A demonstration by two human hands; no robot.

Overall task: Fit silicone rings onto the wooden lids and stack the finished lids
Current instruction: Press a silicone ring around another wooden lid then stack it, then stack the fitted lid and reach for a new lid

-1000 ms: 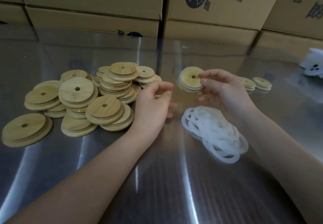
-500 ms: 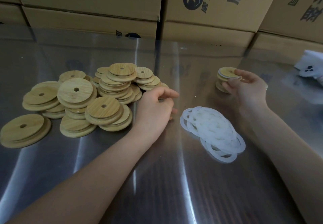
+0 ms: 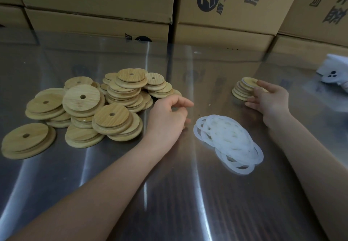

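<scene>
One ringed lid (image 3: 249, 81) sits on the finished stack (image 3: 239, 92) near the tabletop's (image 3: 169, 193) far right edge, the right hand (image 3: 267, 99) curled on it; better to align the rims before release. The left hand (image 3: 167, 116), loosely curled and empty, lies beside the silicone rings (image 3: 228, 141).

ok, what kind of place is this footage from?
Most likely a small factory or warehouse packing bench. Printed cardboard cartons are stacked behind a shiny metal table, and a bulk pile of wooden lids lies beside loose silicone rings, set out for assembly by hand.
</scene>
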